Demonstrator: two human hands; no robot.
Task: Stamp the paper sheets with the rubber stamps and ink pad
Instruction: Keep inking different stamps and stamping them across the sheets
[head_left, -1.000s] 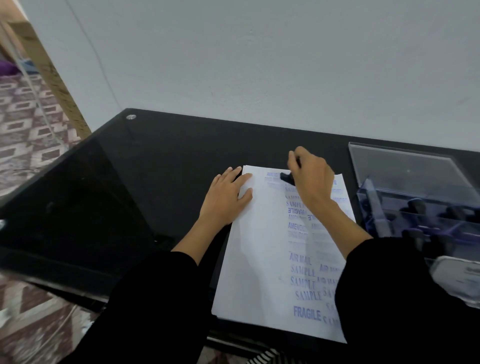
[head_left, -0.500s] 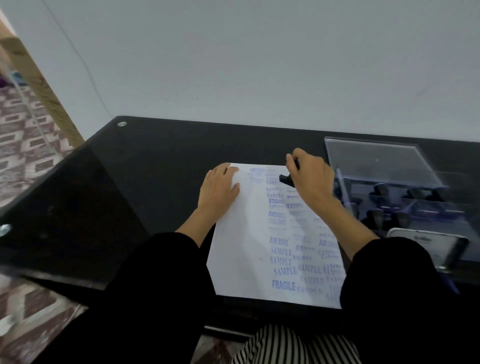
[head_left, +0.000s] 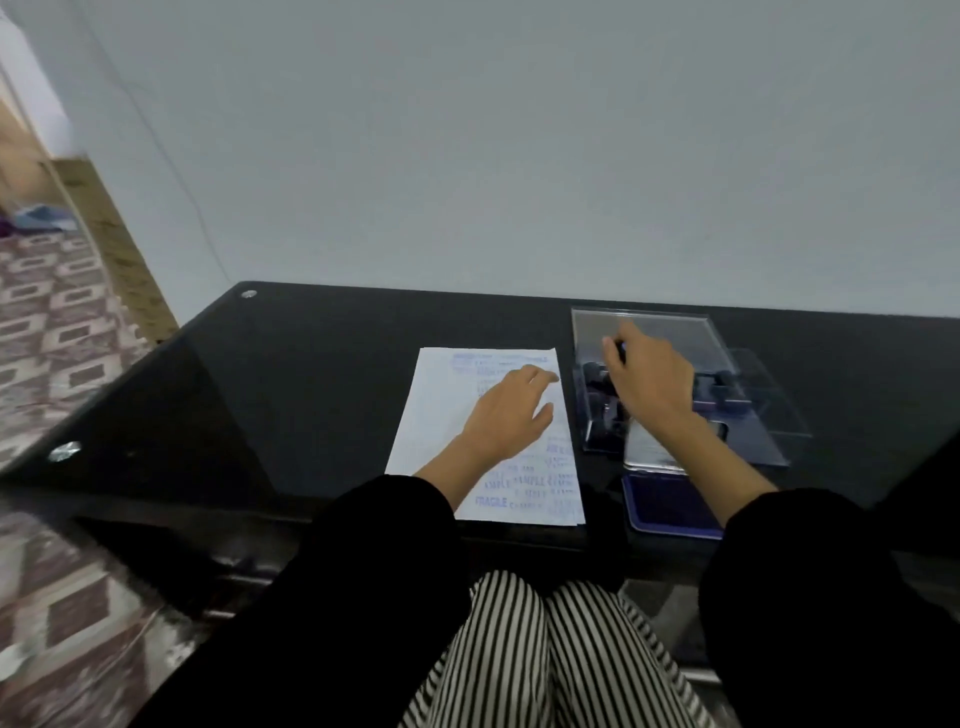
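A stack of white paper sheets (head_left: 436, 415) covered in blue stamp marks lies on the black glass table (head_left: 291, 395). My left hand (head_left: 506, 415) rests flat on the paper, fingers spread. My right hand (head_left: 647, 387) is over the clear plastic stamp box (head_left: 748, 395) to the right of the paper, its fingers closed on a black rubber stamp (head_left: 619, 349). Other black stamps (head_left: 719, 382) sit inside the box. An open ink pad (head_left: 667, 506) with a blue surface lies at the table's front edge, under my right forearm.
The box's clear lid (head_left: 660, 332) stands open at the back, near the white wall. The table's left edge drops to a patterned floor (head_left: 57, 332). My striped trousers show below the table's front edge.
My right hand has carried the stamp off the top of the paper, rightward, to over the stamp box. My left hand slid from the sheet's left edge toward its middle. The view tilted up.
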